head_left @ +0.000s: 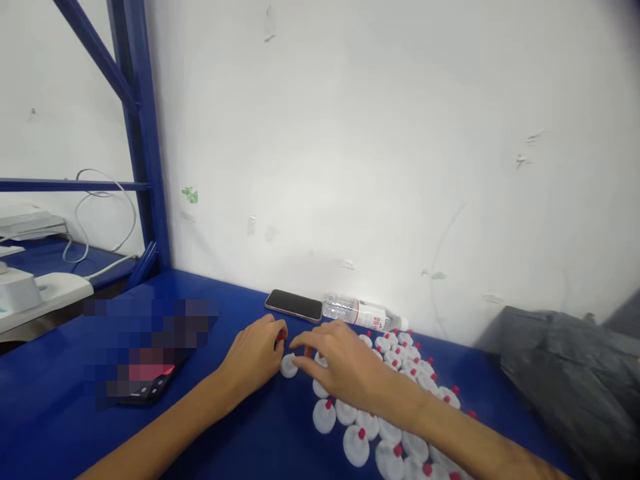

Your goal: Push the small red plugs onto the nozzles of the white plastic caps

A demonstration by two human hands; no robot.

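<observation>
My left hand (257, 350) is closed above the blue tabletop, its fingers curled round a small red piece (281, 339) that shows only in part. Just below its fingertips is a translucent white suction-cup-like disc (289, 366); no red knob shows on it. From the other side comes my right hand (345, 360), thumb and forefinger apart, the thumb tip at the disc's right edge. Whether the thumb touches it I cannot tell. Under and around my right forearm lie several similar white discs with red knobs (357, 447), some of them hidden by the arm.
Against the wall lie a dark-screened phone (294, 305) and a clear water bottle (365, 313) on its side. A black plastic bag (575, 373) is at the right. Another phone (145, 390), partly blurred, rests at the left, near a blue metal frame (150, 133) and a white power strip (65, 290).
</observation>
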